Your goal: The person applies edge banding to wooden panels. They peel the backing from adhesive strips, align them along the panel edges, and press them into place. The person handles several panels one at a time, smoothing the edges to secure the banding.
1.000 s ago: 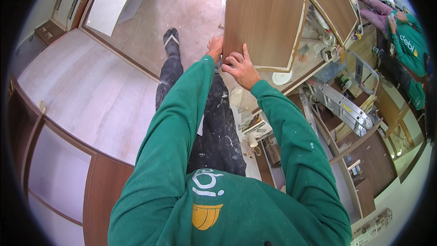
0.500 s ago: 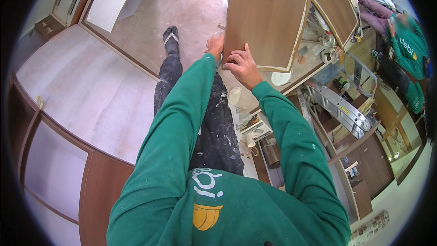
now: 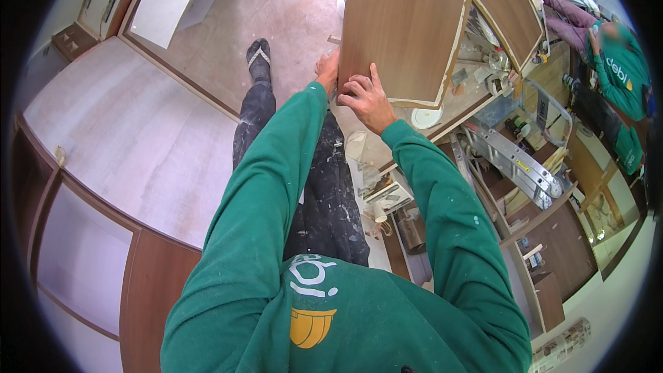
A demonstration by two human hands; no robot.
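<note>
Carefully now — the brown panel (image 3: 404,24) stands on edge over the cluttered bench (image 3: 463,107), and both hands meet at its lower corner. The right hand (image 3: 366,97) lies flat on the face, fingers spread; the left hand (image 3: 328,69) wraps the edge, its grip mostly hidden. Steady pressure low down should keep the panel from tipping. Around: bare floor (image 3: 269,7), a ladder (image 3: 514,159), white cabinet tops (image 3: 131,145) — another person (image 3: 621,76) far right.
</note>
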